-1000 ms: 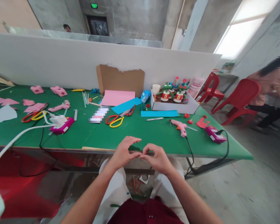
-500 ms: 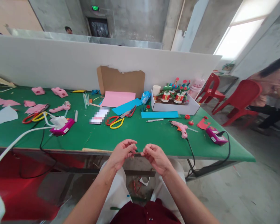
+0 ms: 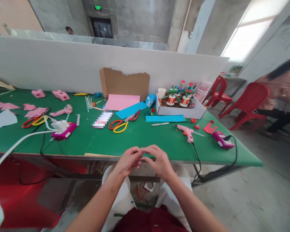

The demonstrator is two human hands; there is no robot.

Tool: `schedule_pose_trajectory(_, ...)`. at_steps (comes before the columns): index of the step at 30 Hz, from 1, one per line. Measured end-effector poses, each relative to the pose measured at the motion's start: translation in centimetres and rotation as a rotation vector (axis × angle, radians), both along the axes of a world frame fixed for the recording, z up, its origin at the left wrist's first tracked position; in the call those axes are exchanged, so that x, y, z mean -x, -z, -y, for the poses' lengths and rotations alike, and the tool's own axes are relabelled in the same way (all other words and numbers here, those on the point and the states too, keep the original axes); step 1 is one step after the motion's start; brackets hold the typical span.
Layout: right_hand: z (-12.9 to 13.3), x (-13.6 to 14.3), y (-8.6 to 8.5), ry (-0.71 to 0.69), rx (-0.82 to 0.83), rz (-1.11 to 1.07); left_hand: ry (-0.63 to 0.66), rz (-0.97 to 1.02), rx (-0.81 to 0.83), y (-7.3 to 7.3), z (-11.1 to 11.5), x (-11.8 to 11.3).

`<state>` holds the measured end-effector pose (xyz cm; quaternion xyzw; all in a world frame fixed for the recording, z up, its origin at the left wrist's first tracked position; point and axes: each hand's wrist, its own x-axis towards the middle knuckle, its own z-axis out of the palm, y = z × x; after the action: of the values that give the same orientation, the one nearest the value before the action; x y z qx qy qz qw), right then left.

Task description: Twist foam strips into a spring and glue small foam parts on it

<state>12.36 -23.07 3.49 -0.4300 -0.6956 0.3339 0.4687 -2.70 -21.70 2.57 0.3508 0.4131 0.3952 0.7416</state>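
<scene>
Over the front edge of the green table (image 3: pixel 106 141), my left hand (image 3: pixel 130 161) is closed in a pinch. Whatever its fingers may hold is too small or hidden to make out. My right hand (image 3: pixel 159 162) meets it from the right, fingers stretched toward the left fingertips and the thumb apart below them. Beyond my hands lie scissors with red and yellow handles (image 3: pixel 122 125), a blue paper strip (image 3: pixel 164 118) and a white pen (image 3: pixel 159 124). To the right of these rests a pink glue gun (image 3: pixel 186 132).
A white box (image 3: pixel 181 112) holds several cup figures at the back right. Purple power strips (image 3: pixel 65 131) with cables sit on both sides. Pink paper (image 3: pixel 122 102) leans near brown cardboard (image 3: pixel 125 84). On the right, a person sits beside red chairs (image 3: pixel 247 101).
My right hand has moved left to the left hand, its pinch loosening as the fingers stretch out. The left hand stays closed, with its fingers drawn in more.
</scene>
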Motion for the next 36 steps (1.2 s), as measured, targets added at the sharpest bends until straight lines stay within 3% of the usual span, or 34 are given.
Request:
schedule_pose_trajectory(3,-0.6,-0.4,0.0,-0.011,0.079,-0.062,0.087,-0.002,-0.025,-0.6,0.2,0.6)
schedule_pose_trajectory(6,-1.3,-1.9,0.2,0.163,0.165,-0.188,0.015,-0.132,-0.108,-0.7,1.0,2.1)
schedule_pose_trajectory(8,-1.6,-3.0,0.4,0.234,0.156,-0.207,0.052,-0.263,-0.088,-0.1,1.9,3.0)
schedule_pose_trajectory(10,-1.6,-3.6,0.8,0.251,0.152,-0.186,0.174,-0.339,-0.013,1.0,2.9,3.4)
schedule_pose_trajectory(12,-1.6,-3.7,1.4,0.236,0.197,-0.179,0.213,-0.353,0.010,2.2,3.5,3.3)
schedule_pose_trajectory(18,-1.9,-3.0,2.8,0.143,0.329,-0.199,-0.068,-0.333,-0.184,6.6,3.1,1.3)
schedule_pose_trajectory(21,-1.9,-3.3,2.7,0.129,0.365,-0.213,0.053,-0.480,0.025,9.2,3.6,0.6)
schedule_pose_trajectory(23,-1.8,-3.5,2.6,0.123,0.380,-0.234,0.151,-0.478,0.020,10.0,4.2,0.4)
schedule_pose_trajectory(27,-1.9,-3.7,2.4,0.163,0.417,-0.392,0.133,-0.396,-0.213,8.7,3.8,0.4)
schedule_pose_trajectory(29,-2.1,-3.9,2.3,0.215,0.432,-0.520,0.058,-0.328,-0.298,8.0,3.0,0.4)
schedule_pose_trajectory(31,-2.2,-4.2,2.1,0.268,0.411,-0.588,0.036,-0.403,-0.356,8.1,2.6,0.3)
schedule_pose_trajectory(34,-1.9,-5.0,1.9,0.366,0.315,-0.512,0.260,-0.795,-0.439,8.9,3.4,-0.2)
schedule_pose_trajectory(36,-1.5,-5.5,2.0,0.411,0.259,-0.412,0.453,-0.900,-0.541,8.5,4.3,-0.8)
